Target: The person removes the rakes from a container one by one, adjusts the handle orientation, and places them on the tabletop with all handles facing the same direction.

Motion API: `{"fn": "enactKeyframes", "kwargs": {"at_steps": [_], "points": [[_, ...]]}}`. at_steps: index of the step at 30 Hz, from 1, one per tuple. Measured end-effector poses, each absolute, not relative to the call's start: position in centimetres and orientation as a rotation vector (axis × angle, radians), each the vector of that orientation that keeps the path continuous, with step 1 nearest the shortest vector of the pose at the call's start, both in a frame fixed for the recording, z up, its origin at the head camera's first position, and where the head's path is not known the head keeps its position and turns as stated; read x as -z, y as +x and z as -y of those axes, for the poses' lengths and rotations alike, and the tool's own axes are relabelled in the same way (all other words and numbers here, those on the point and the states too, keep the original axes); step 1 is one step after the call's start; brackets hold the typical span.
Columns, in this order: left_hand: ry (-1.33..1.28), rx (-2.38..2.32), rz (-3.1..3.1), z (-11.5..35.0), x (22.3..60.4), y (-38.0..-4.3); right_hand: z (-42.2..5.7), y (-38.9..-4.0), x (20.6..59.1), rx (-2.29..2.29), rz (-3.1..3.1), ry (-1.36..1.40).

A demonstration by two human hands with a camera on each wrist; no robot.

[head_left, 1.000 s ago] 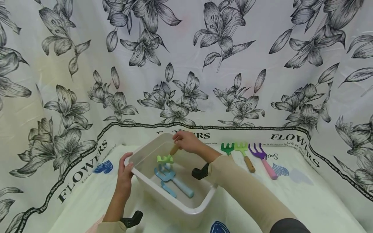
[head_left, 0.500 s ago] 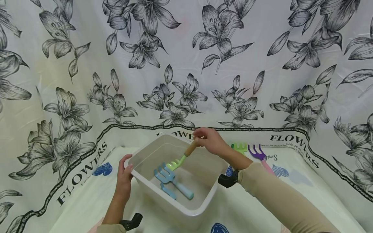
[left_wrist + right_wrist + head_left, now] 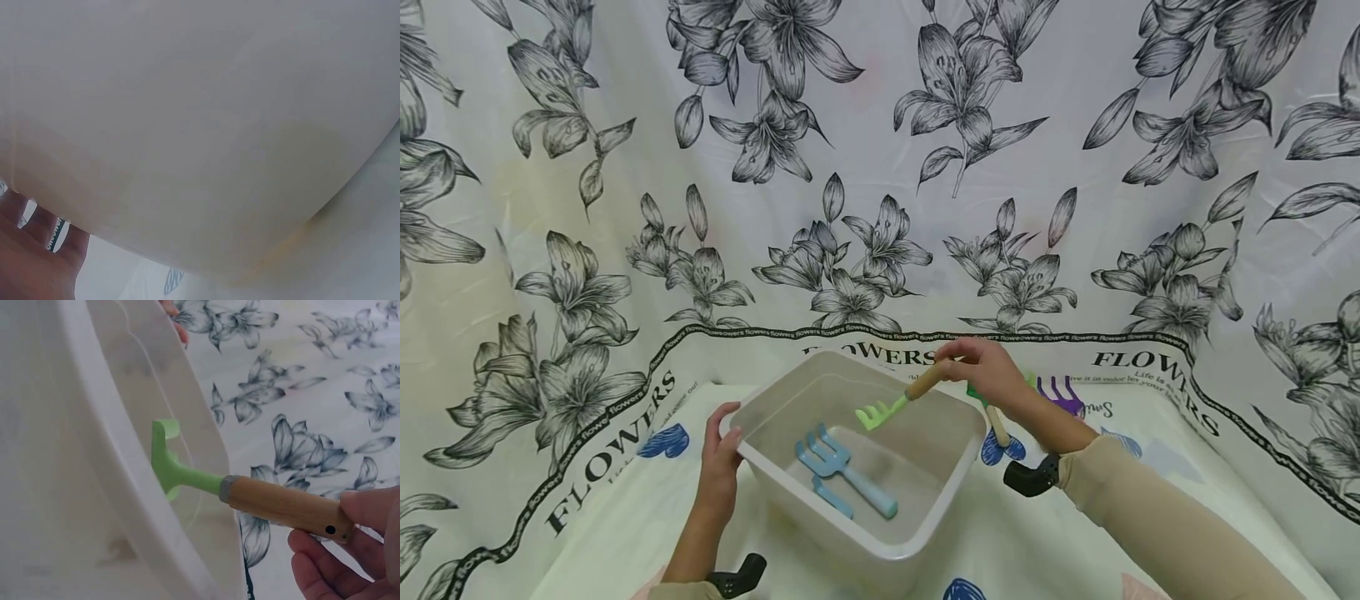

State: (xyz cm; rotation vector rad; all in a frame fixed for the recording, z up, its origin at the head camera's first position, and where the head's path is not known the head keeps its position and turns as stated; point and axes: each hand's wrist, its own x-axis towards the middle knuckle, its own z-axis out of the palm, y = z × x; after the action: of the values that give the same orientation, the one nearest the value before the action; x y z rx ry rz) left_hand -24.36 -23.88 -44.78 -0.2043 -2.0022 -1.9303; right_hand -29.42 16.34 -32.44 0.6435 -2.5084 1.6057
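Note:
In the head view a whitish plastic bin (image 3: 895, 552) stands tilted, my left hand (image 3: 722, 454) gripping its left rim. My right hand (image 3: 988, 375) pinches the end of the wooden handle of a small light-green hand rake (image 3: 883, 412). Its green head hangs over the bin's interior, apart from the tools below. On the bin floor lies a blue hand fork (image 3: 871, 493), and beside it a smaller blue piece (image 3: 832, 497), its kind unclear. The right wrist view shows thumb and fingers on the wooden handle (image 3: 281, 506). In the left wrist view the bin wall (image 3: 200, 137) fills most of the frame.
Right of the bin, a dark-green rake with a wooden handle (image 3: 997, 427) lies on the patterned cloth. A purple fork (image 3: 1063, 395) lies farther right, partly hidden by my right arm. A flower-printed curtain (image 3: 865, 167) rises behind.
My right hand has moved right and lifted the light-green rake up from beside the blue fork. The left hand keeps its hold on the bin rim.

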Motion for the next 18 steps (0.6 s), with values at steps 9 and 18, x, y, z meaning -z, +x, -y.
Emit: {"fn": "enactKeyframes", "kwargs": {"at_steps": [9, 18], "points": [[-0.203, 1.936, 2.004, 23.9, 44.9, -24.4, -19.9, -29.4, 32.3, -1.738, 2.463, 0.595], [-0.205, 1.936, 2.005, 23.8, 44.7, -24.4, -23.3, -29.4, 32.6, -1.75, 2.46, 0.535]]}}
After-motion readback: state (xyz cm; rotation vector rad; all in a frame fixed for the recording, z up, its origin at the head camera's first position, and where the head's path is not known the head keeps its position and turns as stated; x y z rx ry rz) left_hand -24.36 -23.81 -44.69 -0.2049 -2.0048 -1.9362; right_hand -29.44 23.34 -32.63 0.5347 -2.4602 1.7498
